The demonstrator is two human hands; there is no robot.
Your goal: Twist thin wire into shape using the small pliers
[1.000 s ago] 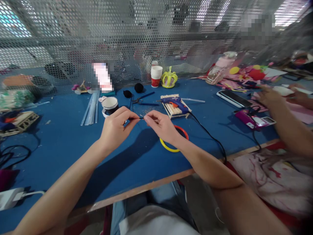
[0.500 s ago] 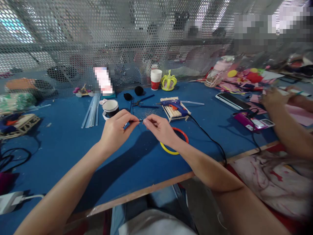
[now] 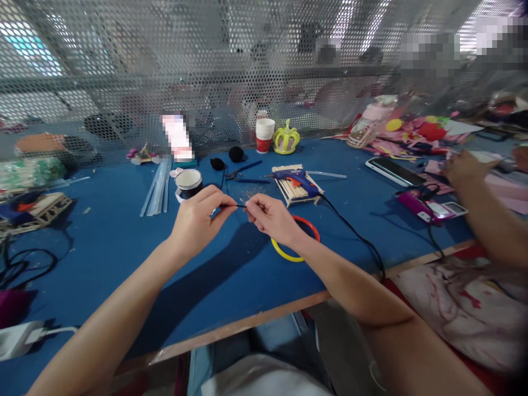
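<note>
Between my two hands, just above the blue tabletop, stretches a thin black strand (image 3: 241,206); whether it is wire or cord I cannot tell. My left hand (image 3: 203,216) pinches one stretch of it between thumb and fingers. At the other end the fingertips of my right hand (image 3: 270,216) are closed on it. A red and yellow ring (image 3: 286,255) lies under my right wrist. Beyond the hands rest pliers with blue handles (image 3: 247,171) and two round black pieces (image 3: 236,154). Close behind my left hand stands a roll of white-edged tape (image 3: 188,181).
A blue glue gun (image 3: 303,182) lies on a small stick rack (image 3: 289,195), its cable running to the front edge. Clear glue sticks (image 3: 157,192), paper cups (image 3: 264,135) and a yellow crown-shaped piece (image 3: 286,138) stand farther back. At right, a co-worker's hand (image 3: 466,170) is near phones and pink scraps.
Both hands stay closed on the strand; my right fingertips have curled slightly and shifted a little to the right. The whole view has shifted slightly. The co-worker's hands have moved apart.
</note>
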